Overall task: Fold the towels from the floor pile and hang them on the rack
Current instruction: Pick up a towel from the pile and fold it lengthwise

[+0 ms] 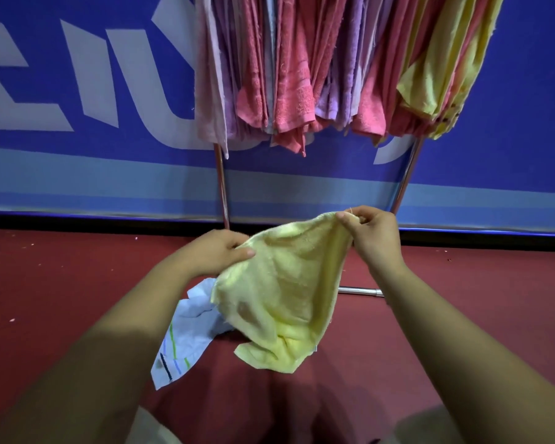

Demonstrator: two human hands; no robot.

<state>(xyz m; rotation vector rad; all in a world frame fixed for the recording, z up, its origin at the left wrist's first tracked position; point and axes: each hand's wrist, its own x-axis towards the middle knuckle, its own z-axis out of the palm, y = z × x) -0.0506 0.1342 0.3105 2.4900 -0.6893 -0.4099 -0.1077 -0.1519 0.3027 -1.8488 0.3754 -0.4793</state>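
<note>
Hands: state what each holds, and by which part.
Both hold the yellow towel by its top edge: left hand at the left end, right hand at the right corner.

One wide-angle view is taken from the person's head, close in front of the chrome metal-tube towel rack (221, 184), and is tilted forward and down. Only the rack's lower part and the dark red floor (77, 283) before it are framed.
</note>
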